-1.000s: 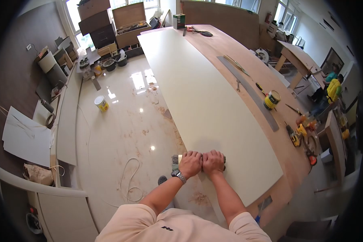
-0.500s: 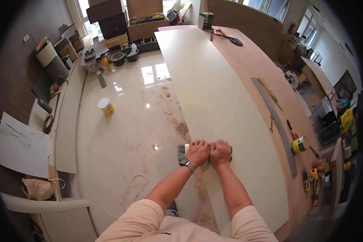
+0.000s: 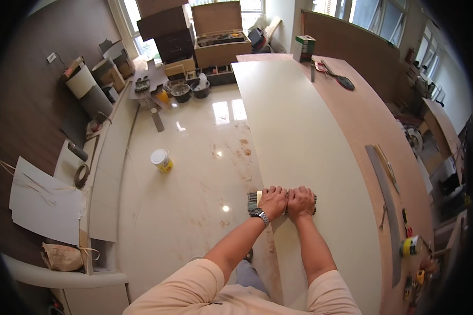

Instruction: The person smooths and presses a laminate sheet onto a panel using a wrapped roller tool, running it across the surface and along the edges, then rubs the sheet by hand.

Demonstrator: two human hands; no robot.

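My left hand (image 3: 273, 203) and my right hand (image 3: 301, 202) sit side by side, closed over a wide dark-striped block (image 3: 253, 202). Its ends show past both hands, the left one with a pale patch. Most of the block is hidden under my fingers, so its exact kind cannot be made out. It rests on a long cream-coloured panel (image 3: 302, 126), its left end reaching past the panel's left edge. A metal-banded watch (image 3: 259, 213) is on my left wrist.
The panel lies on a larger pinkish board (image 3: 347, 100). A long grey strip (image 3: 386, 210), a wrench (image 3: 383, 217) and a yellow-labelled can (image 3: 410, 245) lie to the right. A white-lidded tub (image 3: 162, 160) stands on the glossy floor; boxes (image 3: 220, 52) stand at the back.
My hands and the block have moved a little forward along the panel, still gripped. The camera view has shifted, so the surroundings appear lower and farther right.
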